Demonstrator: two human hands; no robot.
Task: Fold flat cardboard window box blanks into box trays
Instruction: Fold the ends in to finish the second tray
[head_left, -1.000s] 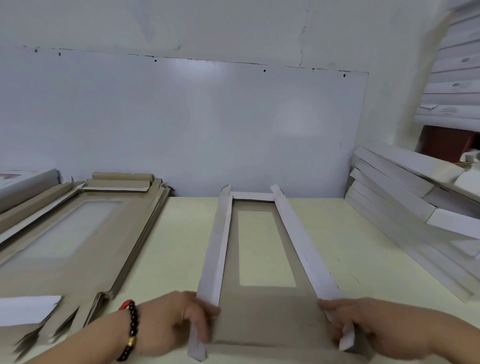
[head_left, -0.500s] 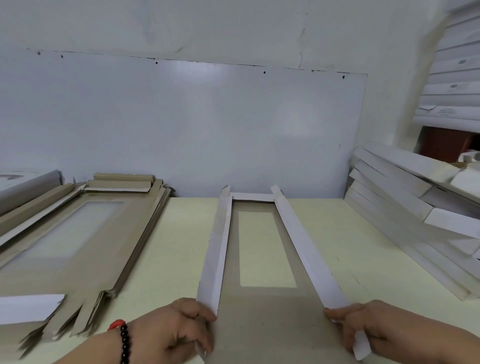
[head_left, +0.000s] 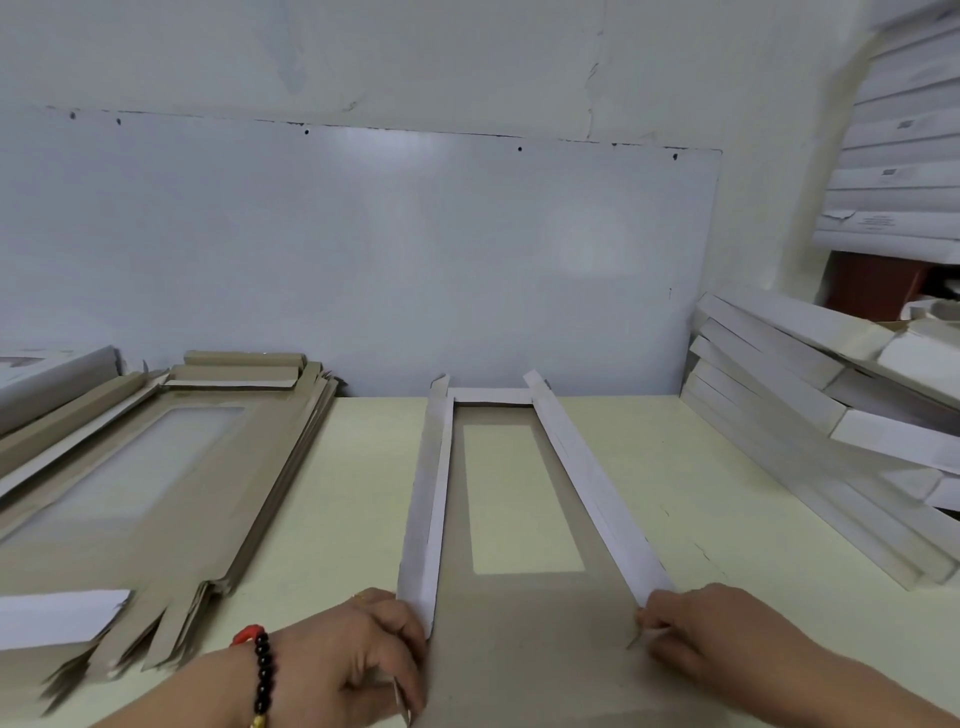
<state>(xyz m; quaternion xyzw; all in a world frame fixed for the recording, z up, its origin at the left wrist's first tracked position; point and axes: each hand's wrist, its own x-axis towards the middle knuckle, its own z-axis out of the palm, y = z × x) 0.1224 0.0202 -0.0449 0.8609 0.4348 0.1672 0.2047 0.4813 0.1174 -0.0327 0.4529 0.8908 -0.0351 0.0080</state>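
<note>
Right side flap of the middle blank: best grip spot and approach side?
Pinch the right side flap at its near end, coming from the outer right, as the right hand does. The flap is a long thin strip raised along its crease, so the near end is free and in reach. The left hand grips the left side flap likewise.

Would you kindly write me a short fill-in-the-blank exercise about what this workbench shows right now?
1. The window box blank in front of the person has both long side flaps folded ____.
2. The stack of flat blanks lies on the person's ____ side of the table.
3. The beaded bracelet is on the ____ wrist.
4. The left hand and the right hand each hold a side flap at its ____ end.

Missing words: up; left; left; near
</note>
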